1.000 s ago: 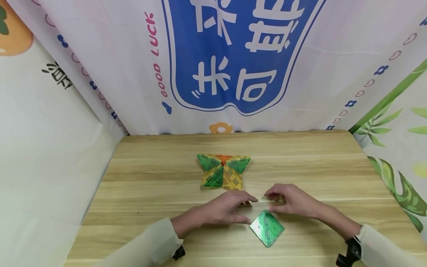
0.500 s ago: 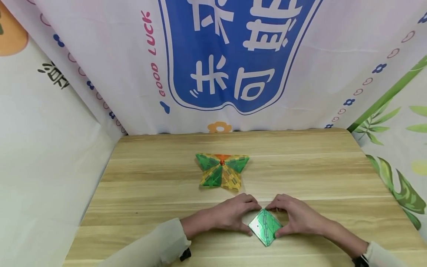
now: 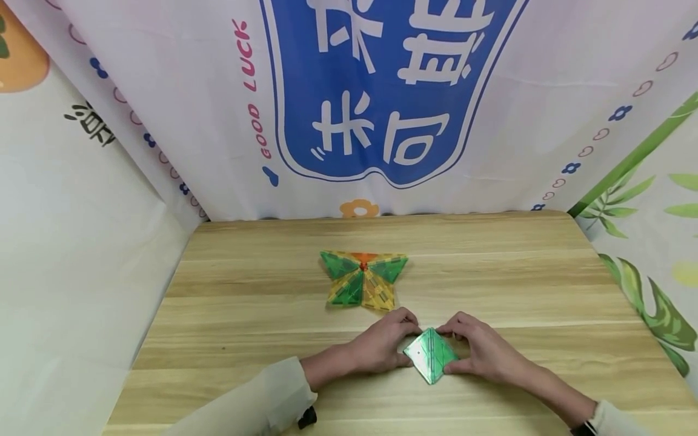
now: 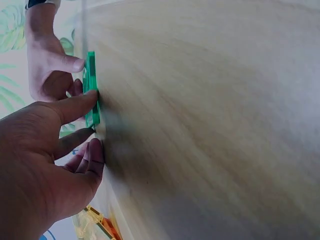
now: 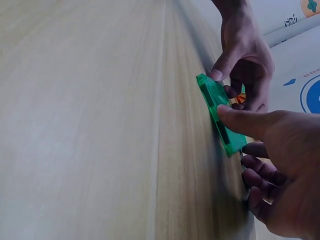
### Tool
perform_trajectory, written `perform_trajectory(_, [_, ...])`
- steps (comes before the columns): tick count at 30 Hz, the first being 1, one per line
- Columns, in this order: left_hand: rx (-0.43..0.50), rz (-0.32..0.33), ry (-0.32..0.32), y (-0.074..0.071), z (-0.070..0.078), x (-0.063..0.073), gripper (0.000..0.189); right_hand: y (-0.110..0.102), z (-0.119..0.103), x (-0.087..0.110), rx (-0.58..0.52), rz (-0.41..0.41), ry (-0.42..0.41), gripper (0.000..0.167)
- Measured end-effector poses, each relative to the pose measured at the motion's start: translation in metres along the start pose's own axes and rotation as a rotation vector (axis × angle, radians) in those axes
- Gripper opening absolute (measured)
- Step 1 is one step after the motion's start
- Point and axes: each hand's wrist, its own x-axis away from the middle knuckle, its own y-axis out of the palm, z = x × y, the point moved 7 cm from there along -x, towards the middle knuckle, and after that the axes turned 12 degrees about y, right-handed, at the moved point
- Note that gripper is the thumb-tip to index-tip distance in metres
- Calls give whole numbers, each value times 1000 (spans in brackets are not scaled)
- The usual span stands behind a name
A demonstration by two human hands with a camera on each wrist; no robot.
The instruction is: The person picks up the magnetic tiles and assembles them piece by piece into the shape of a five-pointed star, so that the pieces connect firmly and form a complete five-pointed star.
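Note:
Two green translucent triangular magnetic tiles [image 3: 431,356] lie edge to edge as a diamond near the front middle of the table. My left hand [image 3: 384,345] pinches the diamond's left side between thumb and fingers. On the opposite side, my right hand [image 3: 482,352] grips it, the thumb on the near right edge and fingers at the far corner. The right wrist view shows both thumbs along the edges of the green tiles [image 5: 220,112]; whether they are raised off the wood is hard to tell. Beyond the hands lies a butterfly shape of green, yellow and orange tiles [image 3: 362,280].
The wood-grain table [image 3: 245,272] ends at a printed cloth [image 3: 229,121] hanging along its back. A white covering [image 3: 82,242] borders the left side, and a leaf-patterned one [image 3: 654,242] borders the right.
Both hands have come in from beside the green diamond and taken hold of it. It has shifted slightly away from me, toward the butterfly shape, which stays in place.

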Motion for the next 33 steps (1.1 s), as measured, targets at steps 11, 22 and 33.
perform_trajectory(11, [193, 41, -31, -1, -5, -2, 54, -1, 2, 1, -96, 64, -23, 63])
perform_trajectory(22, [460, 90, -78, 0, -7, -5, 59, 3, 11, 4, -235, 113, -52, 70])
perform_trajectory(33, [457, 153, -65, -8, -1, -3, 58, -4, 11, 2, -406, 121, -176, 49])
